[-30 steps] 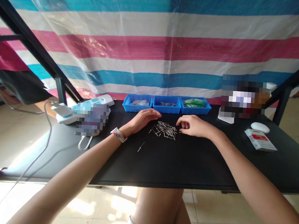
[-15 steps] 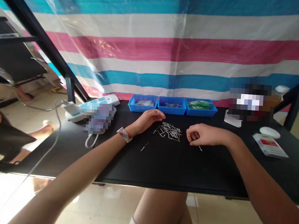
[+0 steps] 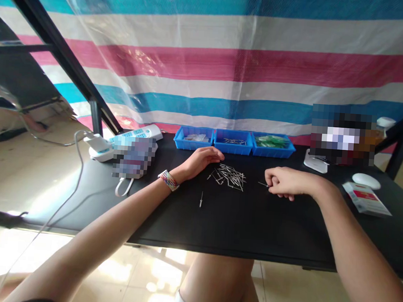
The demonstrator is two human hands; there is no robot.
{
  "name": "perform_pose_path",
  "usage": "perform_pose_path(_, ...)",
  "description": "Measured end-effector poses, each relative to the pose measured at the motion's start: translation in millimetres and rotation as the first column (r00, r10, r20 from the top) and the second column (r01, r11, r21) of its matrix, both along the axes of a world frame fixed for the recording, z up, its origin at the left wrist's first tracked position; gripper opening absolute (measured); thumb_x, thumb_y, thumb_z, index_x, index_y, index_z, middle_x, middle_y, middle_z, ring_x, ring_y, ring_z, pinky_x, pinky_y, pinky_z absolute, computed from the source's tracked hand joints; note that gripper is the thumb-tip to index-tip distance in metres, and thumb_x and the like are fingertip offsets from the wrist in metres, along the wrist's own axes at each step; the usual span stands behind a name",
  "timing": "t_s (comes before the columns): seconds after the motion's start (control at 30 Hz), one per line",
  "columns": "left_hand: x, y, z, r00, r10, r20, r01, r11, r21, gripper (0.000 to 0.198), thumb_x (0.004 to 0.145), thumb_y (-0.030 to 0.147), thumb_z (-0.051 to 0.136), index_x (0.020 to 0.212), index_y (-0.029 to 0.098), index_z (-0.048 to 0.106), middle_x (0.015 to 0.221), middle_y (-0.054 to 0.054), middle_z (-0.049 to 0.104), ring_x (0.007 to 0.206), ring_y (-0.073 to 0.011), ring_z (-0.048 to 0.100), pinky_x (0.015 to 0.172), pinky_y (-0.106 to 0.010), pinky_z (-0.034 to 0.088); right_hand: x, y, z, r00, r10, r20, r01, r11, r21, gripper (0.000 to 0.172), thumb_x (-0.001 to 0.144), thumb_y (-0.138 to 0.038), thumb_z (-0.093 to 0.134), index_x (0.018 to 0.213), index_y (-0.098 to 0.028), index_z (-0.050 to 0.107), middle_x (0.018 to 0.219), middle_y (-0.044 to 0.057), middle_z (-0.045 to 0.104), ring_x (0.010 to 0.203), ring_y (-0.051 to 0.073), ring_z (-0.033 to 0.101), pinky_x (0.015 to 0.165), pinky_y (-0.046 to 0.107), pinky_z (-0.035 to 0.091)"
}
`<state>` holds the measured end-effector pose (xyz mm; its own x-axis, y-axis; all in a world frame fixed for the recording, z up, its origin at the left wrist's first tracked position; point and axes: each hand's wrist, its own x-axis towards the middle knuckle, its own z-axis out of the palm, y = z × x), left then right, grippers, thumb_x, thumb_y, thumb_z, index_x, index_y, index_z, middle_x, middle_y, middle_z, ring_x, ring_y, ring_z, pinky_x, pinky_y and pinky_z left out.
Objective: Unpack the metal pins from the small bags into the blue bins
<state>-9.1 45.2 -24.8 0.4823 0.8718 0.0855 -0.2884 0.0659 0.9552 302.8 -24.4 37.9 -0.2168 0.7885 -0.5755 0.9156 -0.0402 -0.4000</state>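
Observation:
My left hand [image 3: 203, 162] lies on the black table at the far left of a pile of pop rivets [image 3: 230, 176]. Its fingers are stretched out and hold nothing. My right hand [image 3: 285, 181] is to the right of the pile, fingers pinched on a thin silver pop rivet [image 3: 262, 184] whose pin points left. A single rivet [image 3: 201, 200] lies apart, nearer the table's front edge. Behind the pile, three joined blue bins hold clear plastic pieces [image 3: 196, 137], more rivets [image 3: 234, 142] and green packets [image 3: 273, 141].
A white power strip [image 3: 144, 134] with a plugged-in charger and cable is at the left, beside a blurred-out object [image 3: 135, 158]. At the right are a white oval case [image 3: 366, 181], a small box [image 3: 367, 199] and a white flat item [image 3: 315, 161]. A striped sheet hangs behind.
My right hand has moved slightly right, and a rivet now shows between its fingertips. The lone rivet has turned and now lies slightly further right. My left hand stays put.

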Motion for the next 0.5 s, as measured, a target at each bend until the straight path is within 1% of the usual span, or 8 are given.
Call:
perform_pose_path(0.07, 0.3, -0.3, 0.7, 1.000, 0.002, -0.006, -0.002, 1.000, 0.000, 0.021, 0.084, 0.035, 0.079, 0.083, 0.014, 0.077, 0.095, -0.009, 0.078, 0.096, -0.0208, 0.070, 0.096, -0.034, 0.051, 3.3, 4.1, -4.8, 0.998, -0.013, -0.063, 0.014, 1.000, 0.012, 0.016, 0.080, -0.024, 0.071, 0.084, -0.023, 0.055, 0.065, 0.001, 0.067, 0.050, 0.016, 0.060, 0.049, 0.028, 0.047)
perform_pose_path(0.13, 0.6, -0.4, 1.1, 1.000, 0.003, -0.013, -0.003, 1.000, 0.001, 0.022, 0.084, 0.035, 0.079, 0.083, 0.014, 0.076, 0.095, -0.009, 0.077, 0.096, -0.0208, 0.070, 0.096, -0.034, 0.051, 6.8, 9.1, -9.7, 0.996, 0.007, -0.092, -0.003, 0.999, 0.054, 0.014, 0.079, -0.026, 0.070, 0.083, -0.022, 0.058, 0.065, 0.002, 0.067, 0.051, 0.017, 0.059, 0.049, 0.028, 0.046)
perform_pose_path(0.2, 0.9, -0.6, 1.2, 1.000, 0.005, -0.017, -0.005, 1.000, 0.008, 0.022, 0.083, 0.036, 0.079, 0.082, 0.014, 0.076, 0.094, -0.010, 0.077, 0.095, -0.0208, 0.070, 0.096, -0.035, 0.051, 7.3, 13.9, -13.6, 0.992, 0.062, -0.114, -0.042, 0.985, 0.169, 0.013, 0.077, -0.028, 0.072, 0.081, -0.021, 0.062, 0.067, 0.002, 0.067, 0.055, 0.016, 0.059, 0.052, 0.028, 0.045)
perform_pose_path(0.27, 1.2, -1.7, 1.6, 1.000, 0.003, -0.027, -0.002, 1.000, 0.023, 0.024, 0.084, 0.037, 0.080, 0.083, 0.014, 0.076, 0.094, -0.010, 0.077, 0.094, -0.0208, 0.070, 0.095, -0.035, 0.051, 2.2, 16.7, -17.1, 0.970, 0.136, -0.199, -0.063, 0.940, 0.336, 0.013, 0.075, -0.029, 0.073, 0.080, -0.021, 0.065, 0.074, 0.002, 0.068, 0.063, 0.016, 0.060, 0.058, 0.028, 0.047)
perform_pose_path(0.33, 1.6, -4.5, 3.2, 0.998, -0.006, -0.055, 0.008, 0.999, 0.048, 0.025, 0.084, 0.039, 0.080, 0.087, 0.014, 0.077, 0.094, -0.009, 0.077, 0.094, -0.0209, 0.070, 0.095, -0.035, 0.051, -8.8, 16.4, -21.5, 0.916, 0.178, -0.360, -0.002, 0.898, 0.440, 0.015, 0.078, -0.033, 0.073, 0.083, -0.020, 0.066, 0.078, 0.002, 0.067, 0.068, 0.016, 0.061, 0.062, 0.028, 0.049)
perform_pose_path(0.37, 1.6, -6.5, 4.7, 0.997, -0.010, -0.076, 0.015, 0.997, 0.070, 0.027, 0.085, 0.040, 0.081, 0.090, 0.014, 0.077, 0.095, -0.009, 0.077, 0.094, -0.0212, 0.070, 0.095, -0.035, 0.051, -15.9, 15.3, -24.5, 0.875, 0.172, -0.452, 0.056, 0.893, 0.447, 0.017, 0.081, -0.035, 0.072, 0.085, -0.020, 0.066, 0.078, 0.002, 0.066, 0.069, 0.016, 0.060, 0.062, 0.028, 0.050)
perform_pose_path(0.43, 1.4, -11.1, 9.0, 0.990, -0.022, -0.142, 0.042, 0.990, 0.135, 0.029, 0.085, 0.042, 0.084, 0.094, 0.015, 0.078, 0.097, -0.008, 0.077, 0.096, -0.0217, 0.070, 0.097, -0.035, 0.051, -31.5, 12.0, -32.0, 0.775, 0.121, -0.621, 0.179, 0.900, 0.398, 0.023, 0.083, -0.041, 0.074, 0.090, -0.021, 0.066, 0.073, 0.000, 0.062, 0.064, 0.016, 0.058, 0.056, 0.027, 0.049)
perform_pose_path(0.5, 1.2, -15.6, 13.9, 0.972, -0.048, -0.230, 0.096, 0.974, 0.203, 0.032, 0.086, 0.046, 0.083, 0.096, 0.015, 0.079, 0.100, -0.007, 0.077, 0.097, -0.0221, 0.069, 0.097, -0.035, 0.050, -46.5, 8.8, -40.5, 0.681, 0.097, -0.726, 0.274, 0.885, 0.376, 0.027, 0.083, -0.044, 0.077, 0.092, -0.020, 0.068, 0.071, -0.001, 0.062, 0.061, 0.015, 0.057, 0.054, 0.027, 0.049)
